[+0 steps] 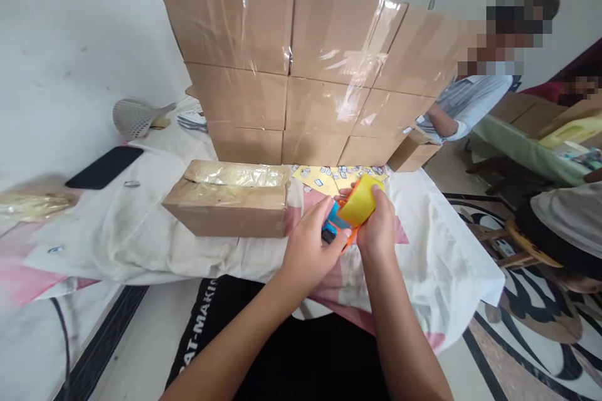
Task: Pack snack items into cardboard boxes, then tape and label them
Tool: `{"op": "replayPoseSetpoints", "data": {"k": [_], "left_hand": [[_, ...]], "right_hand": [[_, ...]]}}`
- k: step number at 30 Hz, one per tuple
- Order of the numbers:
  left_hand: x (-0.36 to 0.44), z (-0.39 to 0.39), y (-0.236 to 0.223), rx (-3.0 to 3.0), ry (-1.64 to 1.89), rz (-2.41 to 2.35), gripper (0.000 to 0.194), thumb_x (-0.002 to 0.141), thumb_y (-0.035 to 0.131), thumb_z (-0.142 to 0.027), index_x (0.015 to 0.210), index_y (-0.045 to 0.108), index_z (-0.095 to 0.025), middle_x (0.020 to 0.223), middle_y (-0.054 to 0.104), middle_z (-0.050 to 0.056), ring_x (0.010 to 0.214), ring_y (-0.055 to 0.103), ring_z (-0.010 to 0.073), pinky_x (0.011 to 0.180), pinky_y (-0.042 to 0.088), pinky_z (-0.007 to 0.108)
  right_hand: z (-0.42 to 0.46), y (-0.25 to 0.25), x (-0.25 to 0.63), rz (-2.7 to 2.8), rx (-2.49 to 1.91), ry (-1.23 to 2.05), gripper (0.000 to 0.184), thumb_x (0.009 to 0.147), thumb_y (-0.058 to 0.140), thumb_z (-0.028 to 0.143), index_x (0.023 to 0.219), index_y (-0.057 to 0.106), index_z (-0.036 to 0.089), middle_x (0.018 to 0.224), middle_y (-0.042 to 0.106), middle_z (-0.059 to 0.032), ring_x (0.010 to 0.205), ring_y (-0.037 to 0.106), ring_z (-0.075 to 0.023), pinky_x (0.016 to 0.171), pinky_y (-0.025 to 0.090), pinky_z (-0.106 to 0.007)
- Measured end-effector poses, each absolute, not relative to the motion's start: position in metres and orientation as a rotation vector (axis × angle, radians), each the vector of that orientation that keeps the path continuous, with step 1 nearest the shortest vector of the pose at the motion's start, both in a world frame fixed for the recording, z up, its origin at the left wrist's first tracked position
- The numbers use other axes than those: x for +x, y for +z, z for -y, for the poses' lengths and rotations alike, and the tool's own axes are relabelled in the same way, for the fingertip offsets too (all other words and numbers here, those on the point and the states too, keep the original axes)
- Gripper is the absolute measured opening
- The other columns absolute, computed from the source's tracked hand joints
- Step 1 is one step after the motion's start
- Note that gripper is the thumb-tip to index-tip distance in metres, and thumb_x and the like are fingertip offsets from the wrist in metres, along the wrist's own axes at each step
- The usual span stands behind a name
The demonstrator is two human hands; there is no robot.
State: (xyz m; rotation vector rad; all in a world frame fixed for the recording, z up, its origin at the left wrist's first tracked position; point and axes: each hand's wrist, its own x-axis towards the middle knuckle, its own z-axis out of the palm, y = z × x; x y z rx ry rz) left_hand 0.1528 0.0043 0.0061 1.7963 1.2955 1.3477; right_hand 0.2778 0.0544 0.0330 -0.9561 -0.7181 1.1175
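Note:
Above the table's front part I hold a packing tape dispenser [335, 218] with blue, black and orange parts, and a yellow tape roll [358, 202] sits on it. My left hand [310, 235] is closed on the dispenser's blue part, thumb along its lower side. Around the outer side of the yellow roll my right hand [380, 229] is closed; some of its fingers are hidden behind the roll. To the left of my hands lies a taped cardboard box [235, 210]. Yellow sheets with small stickers [324, 177] lie just behind my hands.
Stacked cardboard boxes [324, 103] form a wall at the back of the cloth-covered table [150, 238]. A phone-like black slab [104, 167] and a perforated skimmer [134, 118] lie at left. Beyond the right end, a person's arm [446, 122] is by a small box [414, 151].

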Motion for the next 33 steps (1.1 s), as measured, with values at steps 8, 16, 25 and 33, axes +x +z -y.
{"op": "replayPoseSetpoints", "data": {"k": [8, 16, 25, 33], "left_hand": [[0.156, -0.016, -0.003, 1.727, 1.228, -1.37, 0.033, 0.094, 0.063, -0.038, 0.121, 0.068, -0.021, 0.159, 0.046, 0.012, 0.15, 0.041, 0.0311, 0.124, 0.036, 0.053], [0.159, 0.004, 0.001, 1.811, 1.275, -1.465, 0.019, 0.091, 0.066, -0.035, 0.105, 0.068, -0.022, 0.151, 0.055, 0.012, 0.147, 0.045, 0.0306, 0.12, 0.04, 0.052], [0.152, 0.005, -0.023, 1.65, 1.396, -1.26, 0.012, 0.088, 0.071, -0.026, 0.093, 0.081, -0.027, 0.14, 0.065, 0.006, 0.137, 0.055, 0.0262, 0.119, 0.043, 0.047], [0.15, 0.002, -0.026, 1.463, 1.32, -1.382, 0.013, 0.086, 0.074, -0.026, 0.095, 0.083, -0.028, 0.141, 0.058, 0.008, 0.137, 0.052, 0.0282, 0.116, 0.044, 0.047]], "right_hand": [[-0.071, 0.043, 0.282, 0.854, -0.826, 1.376, 0.036, 0.08, 0.057, 0.055, 0.085, 0.066, 0.02, 0.065, 0.066, -0.0047, 0.068, 0.071, -0.0267, 0.063, 0.061, -0.039], [-0.054, 0.044, 0.29, 0.87, -0.738, 1.422, 0.029, 0.074, 0.06, 0.046, 0.086, 0.067, 0.021, 0.07, 0.065, -0.0032, 0.069, 0.069, -0.0255, 0.069, 0.06, -0.041], [-0.051, 0.03, 0.269, 0.932, -0.662, 1.335, 0.025, 0.074, 0.069, 0.049, 0.075, 0.059, 0.025, 0.062, 0.061, -0.0019, 0.077, 0.07, -0.0289, 0.07, 0.062, -0.043], [-0.079, 0.0, 0.259, 0.735, -0.726, 1.282, 0.035, 0.081, 0.051, 0.057, 0.075, 0.06, 0.024, 0.06, 0.059, -0.0004, 0.061, 0.063, -0.0223, 0.059, 0.056, -0.036]]}}
